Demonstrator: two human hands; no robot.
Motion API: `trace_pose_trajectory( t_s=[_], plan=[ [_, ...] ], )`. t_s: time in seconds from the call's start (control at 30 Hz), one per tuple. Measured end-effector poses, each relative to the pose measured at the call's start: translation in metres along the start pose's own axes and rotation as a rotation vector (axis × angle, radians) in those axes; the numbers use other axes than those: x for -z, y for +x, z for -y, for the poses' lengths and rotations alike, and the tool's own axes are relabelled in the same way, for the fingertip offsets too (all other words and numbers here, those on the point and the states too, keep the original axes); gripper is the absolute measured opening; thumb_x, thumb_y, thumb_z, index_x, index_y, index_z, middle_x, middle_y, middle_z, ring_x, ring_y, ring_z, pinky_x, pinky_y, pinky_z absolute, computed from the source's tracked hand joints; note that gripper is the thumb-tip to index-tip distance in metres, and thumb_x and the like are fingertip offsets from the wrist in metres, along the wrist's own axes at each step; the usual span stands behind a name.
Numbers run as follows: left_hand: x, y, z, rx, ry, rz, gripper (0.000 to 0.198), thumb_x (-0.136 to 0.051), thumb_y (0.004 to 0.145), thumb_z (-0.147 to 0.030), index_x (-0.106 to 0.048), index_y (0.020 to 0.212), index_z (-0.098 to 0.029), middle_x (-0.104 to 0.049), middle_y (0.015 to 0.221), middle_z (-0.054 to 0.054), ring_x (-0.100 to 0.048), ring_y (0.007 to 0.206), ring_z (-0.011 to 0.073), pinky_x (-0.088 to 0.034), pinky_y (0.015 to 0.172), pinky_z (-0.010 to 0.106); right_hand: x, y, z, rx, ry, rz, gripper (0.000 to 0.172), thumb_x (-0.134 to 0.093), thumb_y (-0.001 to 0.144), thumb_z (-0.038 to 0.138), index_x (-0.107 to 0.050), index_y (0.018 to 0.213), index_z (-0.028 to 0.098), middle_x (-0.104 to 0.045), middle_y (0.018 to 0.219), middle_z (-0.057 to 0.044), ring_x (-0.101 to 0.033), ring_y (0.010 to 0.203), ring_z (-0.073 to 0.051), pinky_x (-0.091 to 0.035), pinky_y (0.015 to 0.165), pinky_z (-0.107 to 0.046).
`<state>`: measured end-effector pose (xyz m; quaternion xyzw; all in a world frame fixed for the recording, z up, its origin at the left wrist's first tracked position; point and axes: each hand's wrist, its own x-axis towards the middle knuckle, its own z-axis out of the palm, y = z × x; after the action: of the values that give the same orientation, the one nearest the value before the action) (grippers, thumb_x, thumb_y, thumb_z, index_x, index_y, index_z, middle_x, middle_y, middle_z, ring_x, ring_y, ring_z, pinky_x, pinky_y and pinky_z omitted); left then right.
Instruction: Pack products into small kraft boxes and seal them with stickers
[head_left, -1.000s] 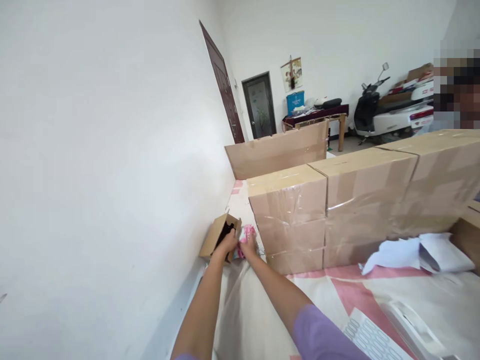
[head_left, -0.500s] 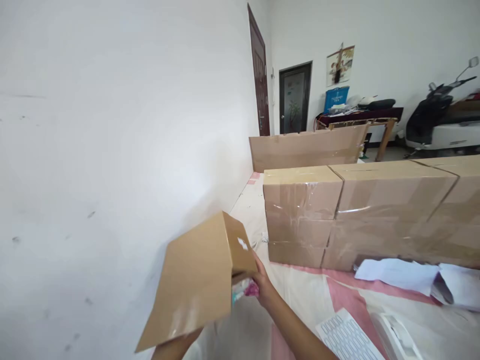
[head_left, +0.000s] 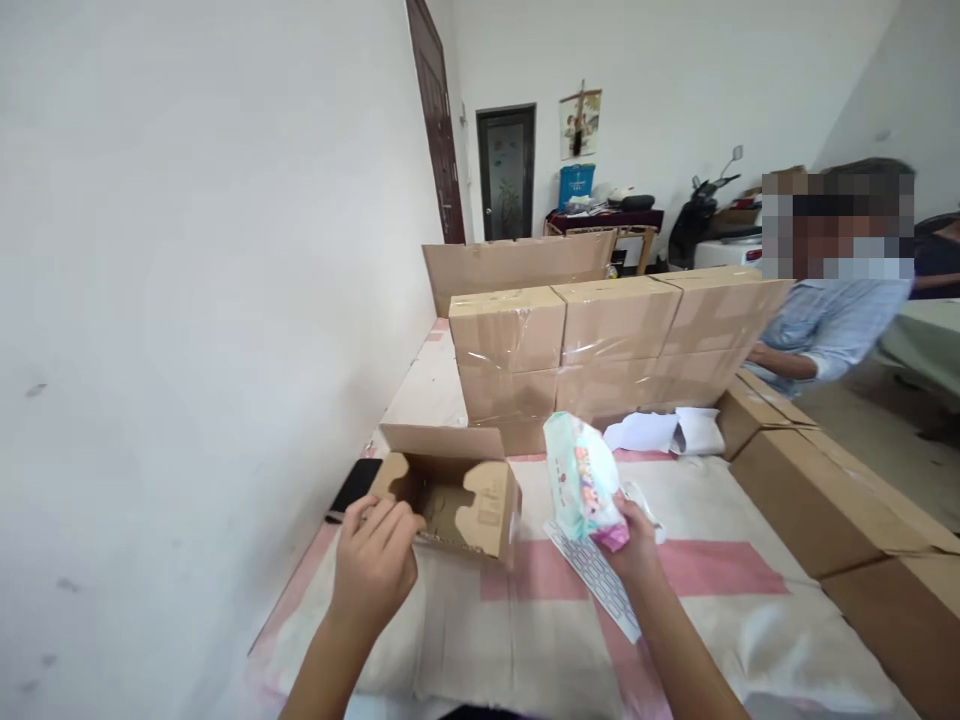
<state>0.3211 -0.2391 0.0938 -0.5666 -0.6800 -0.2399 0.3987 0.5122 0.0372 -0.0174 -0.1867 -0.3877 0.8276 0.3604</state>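
1. The left hand (head_left: 379, 550) curls its fingers over the near rim of an open carton (head_left: 486, 512) on the pink-and-white cloth (head_left: 465, 635).
2. The right hand (head_left: 634, 540) grips the pink end of a pastel packet (head_left: 574, 475), raised right of the carton.
3. Behind them, white paper (head_left: 643, 432) lies before stacked, taped boxes (head_left: 506, 330).

Left hand (head_left: 377, 550): bare, slim fingers, knuckles exposed. Right hand (head_left: 636, 540): bare, fingertips partly hidden. Behind each hand, the left forearm (head_left: 330, 660) and right forearm (head_left: 686, 640) are uncovered to the view's edge; between them, a dark sliver (head_left: 480, 713) is too small to identify.
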Motion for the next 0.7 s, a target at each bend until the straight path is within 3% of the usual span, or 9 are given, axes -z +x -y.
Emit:
trace_pose_trajectory(
  t_s=[0.07, 0.2, 0.3, 0.37, 0.43, 0.5, 0.6, 0.7],
  plan=[
    [-0.016, -0.009, -0.011, -0.032, -0.079, -0.079, 0.025, -0.043, 0.085, 0.002, -0.053, 0.081, -0.021, -0.065, 0.07, 0.0, -0.06, 0.069, 0.0175, -0.041, 0.081, 0.035, 0.012, -0.008, 0.028, 0.031, -0.036, -0.029, 0.047, -0.067, 0.072, 0.045, -0.072, 0.114, 0.023, -0.079, 0.106, -0.013, -0.076, 0.094, -0.034, -0.059, 0.088, -0.055],
    [-0.051, -0.049, -0.048, 0.017, -0.227, -0.21, 0.024, -0.044, 0.095, -0.007, -0.056, 0.08, -0.021, -0.069, 0.072, 0.001, -0.064, 0.077, 0.0175, -0.038, 0.085, 0.036, 0.021, -0.035, 0.072, 0.048, -0.13, -0.072, 0.055, -0.07, 0.068, 0.062, -0.075, 0.104, 0.02, -0.079, 0.096, -0.016, -0.077, 0.088, -0.034, -0.061, 0.081, -0.052],
    [-0.064, -0.077, -0.079, 0.105, -0.263, -0.318, 0.028, -0.044, 0.101, -0.016, -0.059, 0.078, -0.022, -0.071, 0.072, 0.001, -0.063, 0.078, 0.0173, -0.036, 0.086, 0.038, 0.008, -0.055, 0.094, -0.032, -0.22, 0.013, 0.058, -0.082, 0.061, 0.053, -0.075, 0.108, 0.02, -0.079, 0.092, -0.014, -0.076, 0.075, -0.03, -0.062, 0.069, -0.044],
    [-0.066, -0.09, -0.094, 0.18, -0.316, -0.338, 0.029, -0.043, 0.102, -0.02, -0.057, 0.076, -0.023, -0.069, 0.07, 0.001, -0.062, 0.077, 0.0172, -0.039, 0.085, 0.038, -0.012, -0.062, 0.098, -0.198, -0.312, 0.144, 0.068, -0.088, 0.057, 0.041, -0.072, 0.12, 0.02, -0.079, 0.097, -0.013, -0.075, 0.071, -0.028, -0.061, 0.064, -0.041],
    [-0.065, -0.101, -0.102, 0.26, -0.399, -0.349, 0.031, -0.041, 0.103, -0.021, -0.049, 0.073, -0.023, -0.064, 0.066, 0.0, -0.061, 0.073, 0.016, -0.046, 0.078, 0.036, -0.037, -0.063, 0.087, -0.415, -0.455, 0.262, 0.078, -0.09, 0.058, 0.033, -0.067, 0.131, 0.023, -0.078, 0.107, -0.013, -0.076, 0.076, -0.028, -0.062, 0.068, -0.042],
    [-0.062, -0.111, -0.106, 0.324, -0.463, -0.353, 0.031, -0.04, 0.104, -0.021, -0.044, 0.073, -0.022, -0.06, 0.065, -0.001, -0.06, 0.07, 0.0149, -0.05, 0.068, 0.031, -0.06, -0.064, 0.064, -0.514, -0.621, 0.333, 0.08, -0.091, 0.058, 0.026, -0.064, 0.134, 0.025, -0.075, 0.119, -0.011, -0.076, 0.091, -0.028, -0.061, 0.079, -0.044],
    [-0.055, -0.125, -0.109, 0.376, -0.484, -0.355, 0.029, -0.042, 0.104, -0.022, -0.046, 0.075, -0.022, -0.06, 0.069, 0.001, -0.061, 0.072, 0.0149, -0.053, 0.063, 0.029, -0.08, -0.07, 0.024, -0.369, -0.883, 0.335, 0.084, -0.096, 0.049, 0.023, -0.068, 0.128, 0.023, -0.071, 0.129, -0.009, -0.069, 0.112, -0.029, -0.054, 0.098, -0.044],
    [-0.05, -0.134, -0.111, 0.399, -0.478, -0.342, 0.029, -0.044, 0.103, -0.02, -0.048, 0.074, -0.021, -0.062, 0.072, 0.002, -0.062, 0.077, 0.0153, -0.055, 0.066, 0.03, -0.089, -0.081, 0.003, -0.266, -1.149, 0.312, 0.081, -0.095, 0.054, 0.036, -0.068, 0.128, 0.02, -0.073, 0.122, -0.011, -0.068, 0.114, -0.032, -0.05, 0.102, -0.046]
  ],
)
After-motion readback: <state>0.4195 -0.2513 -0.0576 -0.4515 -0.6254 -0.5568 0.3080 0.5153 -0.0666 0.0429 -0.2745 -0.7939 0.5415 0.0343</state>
